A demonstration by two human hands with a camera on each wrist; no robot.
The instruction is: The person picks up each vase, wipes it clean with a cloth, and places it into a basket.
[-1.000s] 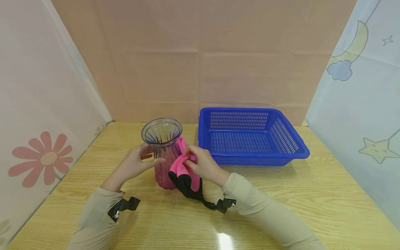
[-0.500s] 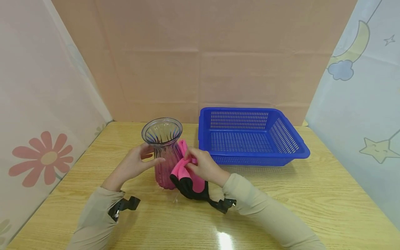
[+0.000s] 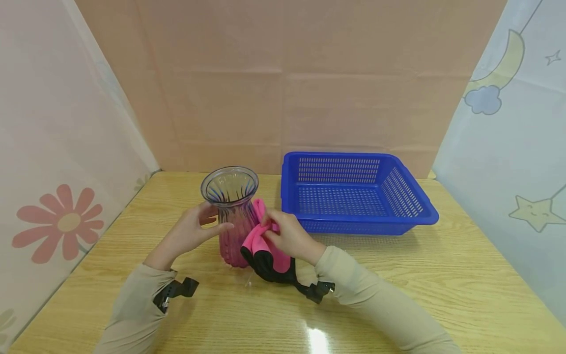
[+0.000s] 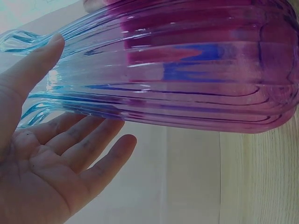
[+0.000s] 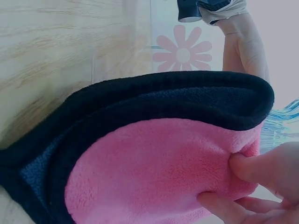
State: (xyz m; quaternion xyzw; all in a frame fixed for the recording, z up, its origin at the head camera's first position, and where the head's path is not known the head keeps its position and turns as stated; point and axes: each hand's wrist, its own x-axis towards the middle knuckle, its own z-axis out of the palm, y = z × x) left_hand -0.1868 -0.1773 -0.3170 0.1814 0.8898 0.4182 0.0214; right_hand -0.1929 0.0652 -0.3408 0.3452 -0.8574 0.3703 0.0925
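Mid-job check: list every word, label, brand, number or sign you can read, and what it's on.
None readable on the glass vase, pink-and-black cloth or blue basket.
Side walls: drawings only, such as a flower, moon, cloud and star.
Black wrist devices: any marking is too small to read.

Pale wood-grain table (image 3: 442, 290), glossy, bright glare patch (image 3: 318, 340) near bottom of head view. Ribbed glass vase (image 3: 239, 221) (pink body, bluish toward flared rim) stands upright on it, left of centre. Blue slotted basket (image 3: 353, 218) sits farther back, right of vase, apart.
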